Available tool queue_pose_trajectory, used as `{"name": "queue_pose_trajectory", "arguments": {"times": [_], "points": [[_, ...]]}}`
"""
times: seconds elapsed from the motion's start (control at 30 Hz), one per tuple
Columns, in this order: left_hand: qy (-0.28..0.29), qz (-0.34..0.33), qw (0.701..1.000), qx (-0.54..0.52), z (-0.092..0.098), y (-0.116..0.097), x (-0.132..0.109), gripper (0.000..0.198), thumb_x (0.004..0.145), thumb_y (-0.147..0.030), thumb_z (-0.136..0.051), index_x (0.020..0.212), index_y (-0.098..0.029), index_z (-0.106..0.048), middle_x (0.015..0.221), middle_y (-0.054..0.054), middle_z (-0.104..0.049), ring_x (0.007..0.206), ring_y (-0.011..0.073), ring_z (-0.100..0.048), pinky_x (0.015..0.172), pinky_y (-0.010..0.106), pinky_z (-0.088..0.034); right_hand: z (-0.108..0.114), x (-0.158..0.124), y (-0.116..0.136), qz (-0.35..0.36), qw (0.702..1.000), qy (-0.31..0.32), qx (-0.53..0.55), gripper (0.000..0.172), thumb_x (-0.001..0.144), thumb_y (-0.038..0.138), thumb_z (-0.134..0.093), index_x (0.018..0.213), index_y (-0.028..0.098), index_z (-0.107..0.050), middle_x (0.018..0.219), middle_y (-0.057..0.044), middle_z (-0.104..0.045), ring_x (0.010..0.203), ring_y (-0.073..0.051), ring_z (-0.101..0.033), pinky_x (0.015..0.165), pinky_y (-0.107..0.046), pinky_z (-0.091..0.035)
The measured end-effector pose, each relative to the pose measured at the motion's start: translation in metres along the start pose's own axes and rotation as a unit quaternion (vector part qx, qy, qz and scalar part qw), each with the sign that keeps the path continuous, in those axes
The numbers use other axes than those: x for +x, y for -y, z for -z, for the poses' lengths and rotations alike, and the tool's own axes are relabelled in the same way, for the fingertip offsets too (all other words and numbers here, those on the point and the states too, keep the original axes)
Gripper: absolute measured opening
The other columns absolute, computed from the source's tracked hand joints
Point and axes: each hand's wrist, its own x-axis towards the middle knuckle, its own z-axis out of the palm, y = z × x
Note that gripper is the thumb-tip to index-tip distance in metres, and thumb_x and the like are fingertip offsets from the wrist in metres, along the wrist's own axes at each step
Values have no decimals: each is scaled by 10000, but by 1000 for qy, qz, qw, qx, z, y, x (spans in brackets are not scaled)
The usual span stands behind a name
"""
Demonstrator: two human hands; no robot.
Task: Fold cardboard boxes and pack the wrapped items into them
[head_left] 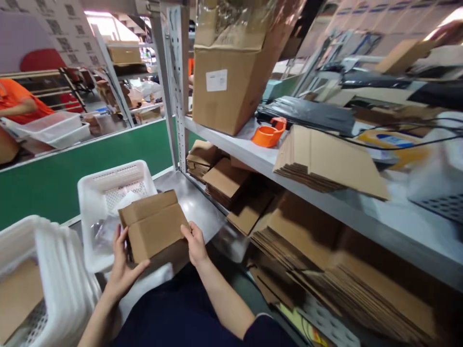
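Note:
A brown cardboard box [157,231] is held in front of my body, tilted, between both hands. My left hand [123,262] grips its left end, thumb along the near lower edge and fingers up the side. At the right end, my right hand [196,242] pinches the edge with the thumb on the near face. Just beyond the box is a white plastic basket [144,174] holding clear plastic bags and white paper [129,200]. The underside of the box is hidden.
Nested white baskets [65,265] stand at left. On the right, a metal shelf [231,144] carries a large carton [220,103], an orange tape dispenser [268,134] and flat cardboard [325,159]. Below lie stacks of folded cartons [307,236]. A person in orange [23,103] is beyond the green partition [39,178].

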Motion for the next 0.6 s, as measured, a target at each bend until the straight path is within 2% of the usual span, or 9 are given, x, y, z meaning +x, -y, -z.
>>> {"name": "queue_pose_trajectory", "arguments": {"times": [0.07, 0.17, 0.23, 0.33, 0.47, 0.53, 0.6], "points": [[35, -20, 999, 25, -4, 3, 7, 1218, 721, -541, -969, 1707, -411, -265, 1828, 120, 68, 1683, 467, -11, 1262, 673, -386, 11, -13, 4, -1, 1000, -27, 12, 578, 775, 672, -857, 768, 235, -480, 726, 47, -533, 699, -132, -466, 697, -288, -420], [30, -85, 995, 34, -14, 0, 18, 1332, 686, -558, -985, 1729, -406, -171, 1814, 154, 86, 1669, 510, -21, 1263, 725, -340, 23, -25, 12, -12, 998, -58, 27, 604, 732, 698, -879, 771, 237, -490, 751, 30, -572, 711, -145, -516, 657, -289, -477], [14, -119, 991, 58, -21, -5, 23, 1208, 741, -561, -950, 1710, -409, -245, 1813, 152, 21, 1657, 519, -100, 1264, 766, -291, 29, -29, 20, -23, 997, -73, 30, 615, 699, 724, -887, 802, 237, -526, 795, 9, -614, 718, -166, -561, 601, -300, -513], [58, -118, 985, 112, -27, -8, 31, 901, 842, -552, -874, 1615, -336, -464, 1809, 170, -41, 1633, 524, -194, 1260, 787, -262, 37, -30, 33, -11, 996, -88, 20, 633, 660, 742, -904, 822, 229, -571, 815, -5, -636, 719, -173, -587, 561, -298, -531], [113, -106, 986, 60, -34, 2, 47, 875, 853, -618, -844, 1588, -272, -519, 1814, 184, 67, 1647, 526, -149, 1269, 755, -284, 47, -27, 47, 21, 996, -85, 6, 623, 646, 717, -923, 800, 234, -561, 794, 8, -622, 738, -160, -591, 615, -287, -559], [111, -145, 983, 36, -43, 1, 54, 734, 840, -644, -844, 1437, -254, -668, 1824, 131, 71, 1660, 509, -109, 1294, 712, -283, 52, -23, 49, 23, 996, -84, -1, 605, 656, 707, -913, 826, 242, -564, 827, 3, -635, 754, -173, -609, 620, -303, -577], [64, -201, 977, 38, -55, -8, 57, 565, 832, -635, -853, 1204, -217, -773, 1817, 116, -25, 1662, 490, -120, 1313, 679, -273, 56, -18, 49, 23, 996, -89, -12, 574, 684, 698, -884, 850, 250, -567, 850, -7, -646, 773, -194, -628, 620, -328, -592]]}}
